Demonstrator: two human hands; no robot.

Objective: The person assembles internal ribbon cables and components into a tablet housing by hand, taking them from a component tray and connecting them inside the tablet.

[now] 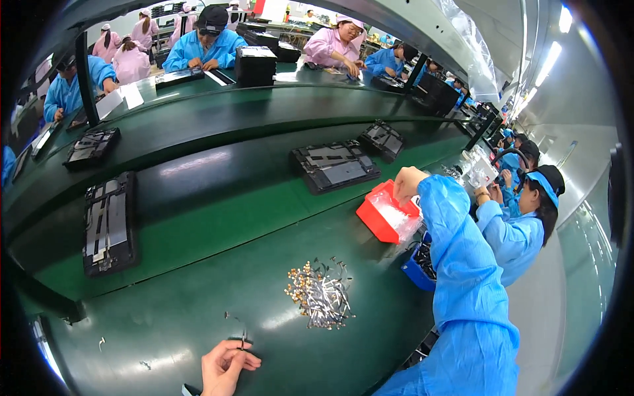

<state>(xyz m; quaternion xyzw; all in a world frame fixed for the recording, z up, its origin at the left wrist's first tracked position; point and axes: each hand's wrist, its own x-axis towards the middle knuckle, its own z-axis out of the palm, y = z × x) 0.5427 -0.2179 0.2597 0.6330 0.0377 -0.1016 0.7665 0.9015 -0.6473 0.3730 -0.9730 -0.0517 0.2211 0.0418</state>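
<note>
Low at the front, my left hand (228, 368) pinches a small dark-and-silver cable (243, 339) between thumb and fingers, just above the green bench. My right hand (409, 183) reaches over a red bin (379, 220), its fingers curled downward into it. White or clear small contents (398, 212) lie in that bin; the fingertips are partly hidden, so what they grip cannot be made out. Between the hands lies a heap of small cables (321, 294) with gold, white and black ends. A tiny loose dark cable (231, 317) rests beyond my left hand.
Dark tablet-like device housings (335, 165) sit on the green conveyor, one (109, 224) at left. A blue bin (419, 267) of dark parts stands beside the red one. A co-worker in blue (518, 228) is close on the right; others work across the line.
</note>
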